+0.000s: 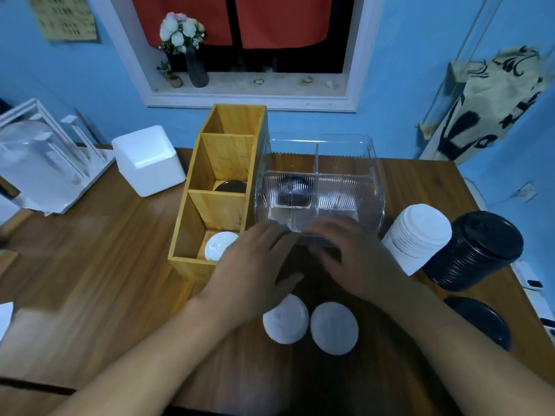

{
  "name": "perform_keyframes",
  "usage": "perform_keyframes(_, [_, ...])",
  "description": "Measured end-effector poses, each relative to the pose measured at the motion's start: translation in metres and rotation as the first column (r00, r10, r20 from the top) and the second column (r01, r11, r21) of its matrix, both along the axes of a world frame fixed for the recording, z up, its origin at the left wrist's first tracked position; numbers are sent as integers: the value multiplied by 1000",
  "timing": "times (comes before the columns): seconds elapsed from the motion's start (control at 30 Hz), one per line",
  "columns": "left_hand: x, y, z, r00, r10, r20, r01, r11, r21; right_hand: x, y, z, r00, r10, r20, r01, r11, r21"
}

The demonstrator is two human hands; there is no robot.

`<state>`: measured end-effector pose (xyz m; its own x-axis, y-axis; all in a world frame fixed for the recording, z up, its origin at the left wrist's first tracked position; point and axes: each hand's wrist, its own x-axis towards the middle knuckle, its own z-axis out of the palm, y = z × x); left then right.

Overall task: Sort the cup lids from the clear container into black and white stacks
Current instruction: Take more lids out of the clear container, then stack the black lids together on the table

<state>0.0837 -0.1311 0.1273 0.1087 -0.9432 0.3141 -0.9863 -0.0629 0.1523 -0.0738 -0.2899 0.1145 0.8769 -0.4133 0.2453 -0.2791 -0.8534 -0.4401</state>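
Note:
The clear ribbed container stands mid-table with one black lid in its left compartment. Both hands meet just in front of it, blurred. My right hand curls its fingers over a dark thing that looks like a black lid. My left hand reaches in with fairly straight fingers beside it. To the right stand a tall white lid stack and a tall black lid stack. Two loose white lids lie on the table below my hands.
A wooden three-compartment box stands left of the container, with a black lid in its middle section and a white lid in the near one. A single black lid lies near the table's right edge. A white box sits at back left.

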Motion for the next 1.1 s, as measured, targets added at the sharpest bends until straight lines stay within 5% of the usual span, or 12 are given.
perform_keyframes(0.17, [48, -64, 37, 966, 187, 181, -192, 981, 9, 74, -50, 51, 999, -44, -22, 42, 997, -69])
perform_keyframes(0.37, [74, -91, 18, 937, 235, 260, -281, 947, 157, 161, -111, 57, 961, -71, -266, 35, 990, -140])
perform_keyframes(0.7, [76, -88, -10, 928, 238, 287, -286, 948, 138, 229, -143, 34, 619, 20, -785, -182, 976, -119])
perform_keyframes(0.87, [77, -87, -17, 937, 232, 260, -266, 958, 107, 244, -138, 14, 736, 25, -677, -95, 993, -66])
perform_keyframes(0.97, [76, -88, -16, 938, 242, 249, -273, 957, 100, 237, -142, 19, 682, 72, -728, -327, 920, -216])
perform_keyframes(1.1, [75, -87, -15, 940, 241, 241, -270, 958, 94, 218, -147, 47, 696, -88, -713, -315, 854, -414])
